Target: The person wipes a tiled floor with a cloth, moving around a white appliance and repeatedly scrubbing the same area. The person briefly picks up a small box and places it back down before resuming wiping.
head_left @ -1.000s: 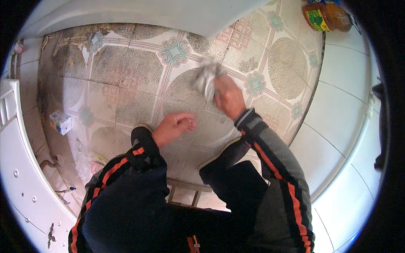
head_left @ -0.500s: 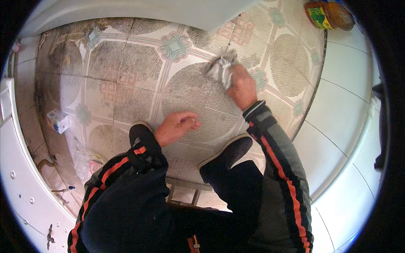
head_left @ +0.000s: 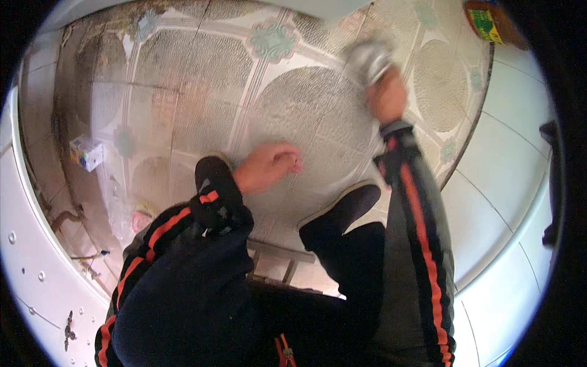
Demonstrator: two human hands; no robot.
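Observation:
At the upper right, my right hand is closed round a crumpled grey-white cloth, which is against the patterned floor tiles and smeared by motion. The tiles have rough, dark-stained round patches and green ornaments. Lower and to the left, my left hand hovers in front of my knee, its fingers loosely curled with nothing visible in them. Its forearm rests along my left thigh. Both of my dark shoes are on the floor below the hands.
A small printed box and clear plastic film lie at left. A bottle with brown contents is at the upper right. White tiles rise on the right. A white appliance panel stands lower left; a pale smooth edge crosses the top.
My right hand has moved the cloth up and to the right across the tiles. The whole view has shifted slightly. My left hand stays near my knee, its fingers curled a little more.

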